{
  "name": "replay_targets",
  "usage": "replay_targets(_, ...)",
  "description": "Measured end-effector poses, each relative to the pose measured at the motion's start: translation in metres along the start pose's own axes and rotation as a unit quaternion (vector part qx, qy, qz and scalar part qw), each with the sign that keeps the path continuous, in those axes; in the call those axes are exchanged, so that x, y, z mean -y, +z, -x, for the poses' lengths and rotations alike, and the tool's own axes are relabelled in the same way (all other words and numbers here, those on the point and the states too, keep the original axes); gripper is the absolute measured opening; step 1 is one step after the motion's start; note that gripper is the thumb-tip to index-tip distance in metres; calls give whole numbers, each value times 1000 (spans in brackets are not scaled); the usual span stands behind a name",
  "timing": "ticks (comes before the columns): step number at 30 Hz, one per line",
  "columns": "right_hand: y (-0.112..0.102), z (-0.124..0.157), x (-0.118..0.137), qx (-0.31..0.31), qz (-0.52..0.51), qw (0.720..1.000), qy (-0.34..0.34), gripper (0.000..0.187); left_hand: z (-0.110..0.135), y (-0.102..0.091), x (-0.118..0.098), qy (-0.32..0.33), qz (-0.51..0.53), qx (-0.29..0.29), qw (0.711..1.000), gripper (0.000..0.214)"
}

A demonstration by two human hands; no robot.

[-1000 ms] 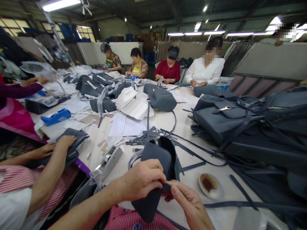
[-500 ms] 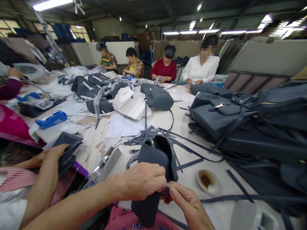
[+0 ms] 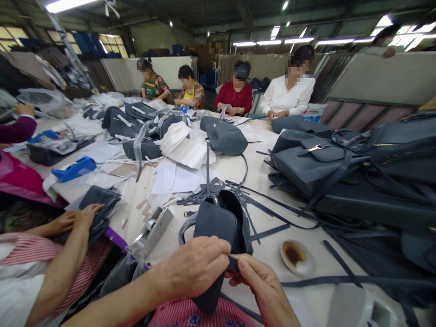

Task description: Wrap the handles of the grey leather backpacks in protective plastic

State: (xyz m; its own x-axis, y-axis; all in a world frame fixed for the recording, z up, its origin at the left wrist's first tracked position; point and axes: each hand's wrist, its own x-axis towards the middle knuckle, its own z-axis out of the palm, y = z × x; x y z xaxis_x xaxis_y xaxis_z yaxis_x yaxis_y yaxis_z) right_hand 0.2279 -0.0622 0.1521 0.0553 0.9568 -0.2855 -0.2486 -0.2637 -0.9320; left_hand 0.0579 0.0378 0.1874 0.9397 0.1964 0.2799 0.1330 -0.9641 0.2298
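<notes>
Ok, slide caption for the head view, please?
Left hand and right hand hold a dark strip by an open grey bag, cluttered table beyond.

No word, brand or number can be read for certain. Blue lettering [image 3: 195, 319] stands on the red-and-white striped apron [image 3: 218, 309] at the bottom edge, in two patches (the frame cuts through both), and its characters cannot be made out. Across the counter [image 3: 257, 165], the green apron [image 3: 150, 91] seems to bear small pale marks, too blurred to tell whether they are letters or a printed pattern.
</notes>
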Motion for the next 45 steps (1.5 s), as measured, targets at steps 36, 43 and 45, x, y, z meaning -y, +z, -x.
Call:
replay_targets(36,-3,1,-22,-135,-202,970,24,38,90,9,15,-427,134,-106,888,14)
replay_targets(43,-8,1,-33,-139,-213,965,61,38,118,38,8,-532,125,-19,837,48)
replay_targets(45,-4,3,-34,-140,-198,968,64,40,120,42,8,-511,148,-49,846,57)
